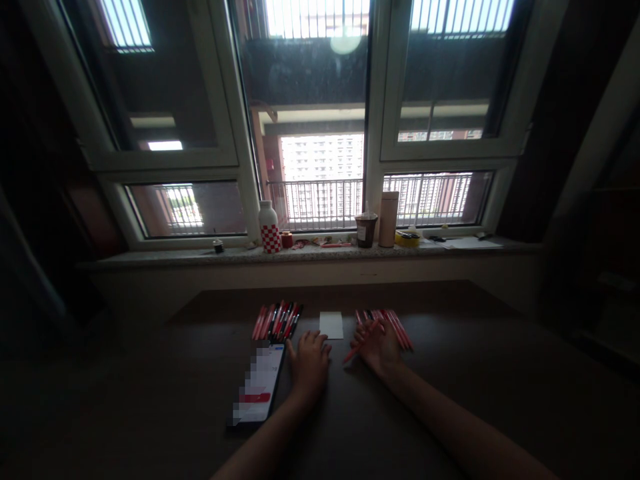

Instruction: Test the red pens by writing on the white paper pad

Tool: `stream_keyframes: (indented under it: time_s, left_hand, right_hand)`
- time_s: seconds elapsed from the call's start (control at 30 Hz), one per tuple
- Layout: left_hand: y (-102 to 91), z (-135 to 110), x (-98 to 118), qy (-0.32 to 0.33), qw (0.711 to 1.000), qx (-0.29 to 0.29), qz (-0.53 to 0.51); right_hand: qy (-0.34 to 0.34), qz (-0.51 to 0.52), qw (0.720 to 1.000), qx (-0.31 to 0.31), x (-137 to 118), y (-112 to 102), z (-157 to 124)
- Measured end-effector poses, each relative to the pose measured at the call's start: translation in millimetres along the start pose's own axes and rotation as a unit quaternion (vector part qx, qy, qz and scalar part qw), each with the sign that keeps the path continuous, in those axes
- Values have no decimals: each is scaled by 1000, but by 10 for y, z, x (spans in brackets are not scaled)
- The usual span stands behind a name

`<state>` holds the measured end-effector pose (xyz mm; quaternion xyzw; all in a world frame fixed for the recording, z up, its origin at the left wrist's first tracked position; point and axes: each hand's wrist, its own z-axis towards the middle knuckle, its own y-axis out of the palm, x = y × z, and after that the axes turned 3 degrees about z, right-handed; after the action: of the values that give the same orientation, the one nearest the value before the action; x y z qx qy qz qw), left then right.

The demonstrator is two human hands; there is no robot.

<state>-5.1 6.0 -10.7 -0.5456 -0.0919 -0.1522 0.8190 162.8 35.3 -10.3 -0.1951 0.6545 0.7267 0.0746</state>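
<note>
My right hand [385,352] holds a red pen [354,353], which slants down to the left over the dark table. Behind that hand lies a row of red and black pens [397,328], partly hidden by my fingers. My left hand [309,363] rests palm down with its fingers spread, nothing in it. Just beyond its fingertips is a small white square of paper [331,325]. Left of the paper lies a second group of red and black pens [277,321], side by side. A phone [260,390] with a lit, partly blurred screen lies beside my left hand.
Beyond the brown table [425,297] runs a stone windowsill [225,259]. On it stand a red-and-white checked bottle [271,230], a small red jar [287,240], a lidded drink cup [366,230], a tan flask [389,220], a yellow tape roll [407,239] and papers [473,243].
</note>
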Motion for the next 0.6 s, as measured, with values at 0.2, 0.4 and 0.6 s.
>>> stream_keyframes:
  time_s: [0.2, 0.4, 0.6]
  left_hand:
    - [45, 6, -18, 17, 999, -31, 23]
    - [30, -5, -16, 23, 998, -31, 50]
    - [-12, -27, 10, 19, 998, -23, 52]
  right_hand:
    - [-1, -17, 1000, -2, -12, 10, 0]
    - [-46, -91, 995, 14, 3, -119, 70]
    - [-131, -179, 974, 51, 46, -106, 92]
